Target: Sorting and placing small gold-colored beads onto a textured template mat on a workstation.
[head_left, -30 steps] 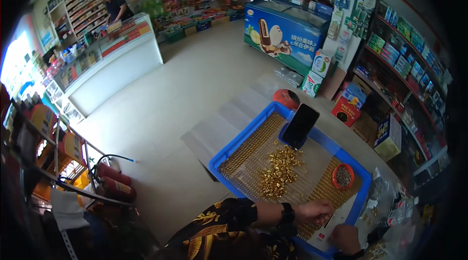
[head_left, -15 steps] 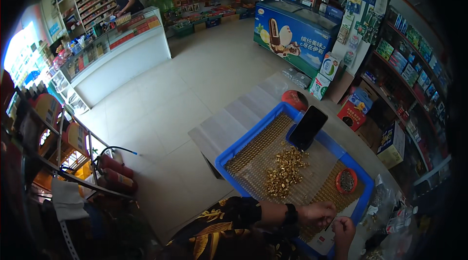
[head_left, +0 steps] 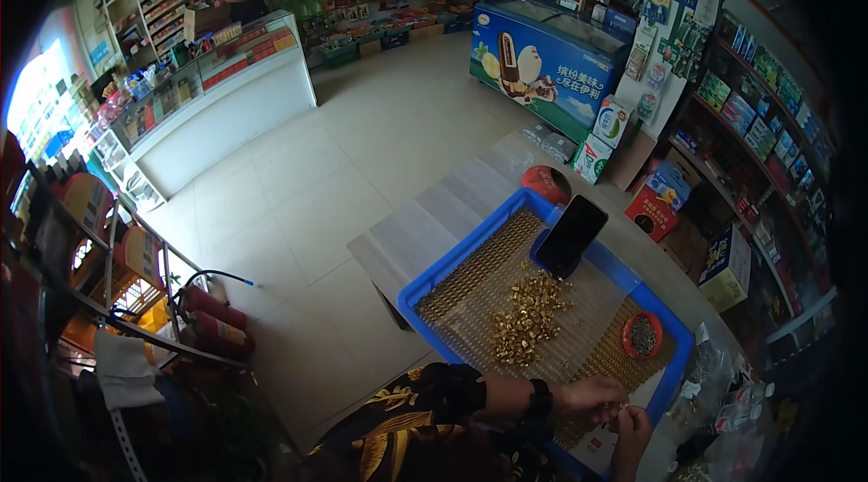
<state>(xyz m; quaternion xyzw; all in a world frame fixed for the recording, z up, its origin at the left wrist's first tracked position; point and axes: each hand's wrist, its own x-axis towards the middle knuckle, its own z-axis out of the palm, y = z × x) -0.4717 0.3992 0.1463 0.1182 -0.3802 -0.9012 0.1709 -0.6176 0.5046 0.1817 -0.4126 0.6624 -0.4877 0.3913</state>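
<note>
Over the near right corner of a blue plastic tray point(head_left: 425, 298), my left hand point(head_left: 589, 396) and my right hand point(head_left: 631, 432) meet, fingers pinched together. A tiny pale piece shows between the fingertips, too small to name. A dark band circles my left wrist. In the tray lies a loose heap of small gold-coloured metal parts point(head_left: 529, 319) on a clear sheet. Rows of similar gold parts point(head_left: 484, 251) fill the tray under and around that sheet. Beyond my hands sits a red round dish point(head_left: 642, 335) of small grey metal pieces.
A black phone point(head_left: 571, 236) leans upright at the tray's far side, near a red round container point(head_left: 546, 184). Clear plastic bags point(head_left: 714, 382) lie right of the tray. Across the floor are a chest freezer point(head_left: 547, 66) and a glass counter point(head_left: 226, 89) with a person behind it.
My right hand has shifted slightly up and left, bringing its fingertips against my left hand's. The person behind the counter has straightened, and a brown box now shows beside them.
</note>
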